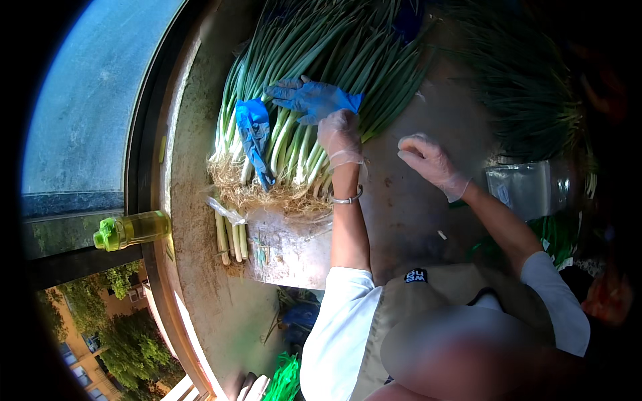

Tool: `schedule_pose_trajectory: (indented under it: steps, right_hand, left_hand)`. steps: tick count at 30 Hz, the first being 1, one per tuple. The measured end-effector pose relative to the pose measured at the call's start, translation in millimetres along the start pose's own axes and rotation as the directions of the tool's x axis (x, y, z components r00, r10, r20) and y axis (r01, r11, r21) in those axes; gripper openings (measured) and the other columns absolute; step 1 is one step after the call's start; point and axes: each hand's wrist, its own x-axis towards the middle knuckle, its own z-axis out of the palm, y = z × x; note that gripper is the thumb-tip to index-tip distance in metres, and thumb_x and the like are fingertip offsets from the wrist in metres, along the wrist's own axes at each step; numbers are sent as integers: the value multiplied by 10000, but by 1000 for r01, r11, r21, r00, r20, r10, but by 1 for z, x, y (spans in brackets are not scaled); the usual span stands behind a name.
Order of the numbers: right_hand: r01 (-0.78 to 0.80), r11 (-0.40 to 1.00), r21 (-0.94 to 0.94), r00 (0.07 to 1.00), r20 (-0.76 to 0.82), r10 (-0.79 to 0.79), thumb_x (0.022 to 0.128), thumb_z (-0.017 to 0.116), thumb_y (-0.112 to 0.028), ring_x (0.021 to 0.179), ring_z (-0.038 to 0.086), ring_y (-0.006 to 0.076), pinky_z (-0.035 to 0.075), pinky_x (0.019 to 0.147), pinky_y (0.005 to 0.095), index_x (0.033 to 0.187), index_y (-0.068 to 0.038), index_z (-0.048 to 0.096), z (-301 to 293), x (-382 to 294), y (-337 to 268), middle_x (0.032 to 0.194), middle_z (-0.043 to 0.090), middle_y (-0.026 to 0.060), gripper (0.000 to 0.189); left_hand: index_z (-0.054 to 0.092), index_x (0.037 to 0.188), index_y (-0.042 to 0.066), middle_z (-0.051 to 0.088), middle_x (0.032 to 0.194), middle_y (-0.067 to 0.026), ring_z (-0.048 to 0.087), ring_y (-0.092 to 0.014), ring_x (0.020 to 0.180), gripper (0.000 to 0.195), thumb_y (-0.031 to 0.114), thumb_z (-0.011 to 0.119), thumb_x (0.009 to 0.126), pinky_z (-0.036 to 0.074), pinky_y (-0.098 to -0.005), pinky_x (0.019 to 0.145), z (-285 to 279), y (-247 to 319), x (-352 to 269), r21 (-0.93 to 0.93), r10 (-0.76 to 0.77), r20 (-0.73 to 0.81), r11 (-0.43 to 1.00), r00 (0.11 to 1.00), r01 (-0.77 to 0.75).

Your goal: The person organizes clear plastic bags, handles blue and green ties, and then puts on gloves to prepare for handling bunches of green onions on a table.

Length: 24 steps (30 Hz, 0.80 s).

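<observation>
My left hand [342, 136], in a clear plastic glove, is closed into a fist over the bundle of spring onions [296, 138]. It is right beside the cuff of a blue disposable glove [316, 99] lying across the stalks. Whether the fist grips anything is hidden. A second, crumpled blue glove [253, 135] rests further left, reaching down to the matted roots [266, 193]. Over the table [401, 210], my right hand [430, 163], also in a clear glove, has half-curled fingers, a gap to the thumb and nothing visible in it.
A green-capped bottle [133, 230] lies by the window frame at left. Cut pale stalks [231, 238] sit below the roots near a plastic scrap [225, 210]. Clear plastic bags [521, 188] and more spring onions [531, 100] are at right. Green strips [283, 378] show at the bottom.
</observation>
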Motion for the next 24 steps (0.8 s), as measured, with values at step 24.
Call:
schedule_pose_trajectory:
  steps: [24]
  right_hand:
    - [67,942,-329,925,375,66,697,571,-186,595,575,272,449,560,362,764,-37,636,-157,-136,-17,678,609,140,176]
  left_hand:
    - [520,648,49,566,750,-122,548,-302,810,114,95,609,702,457,-389,710,-79,270,-161,-377,891,413,357,191,-855]
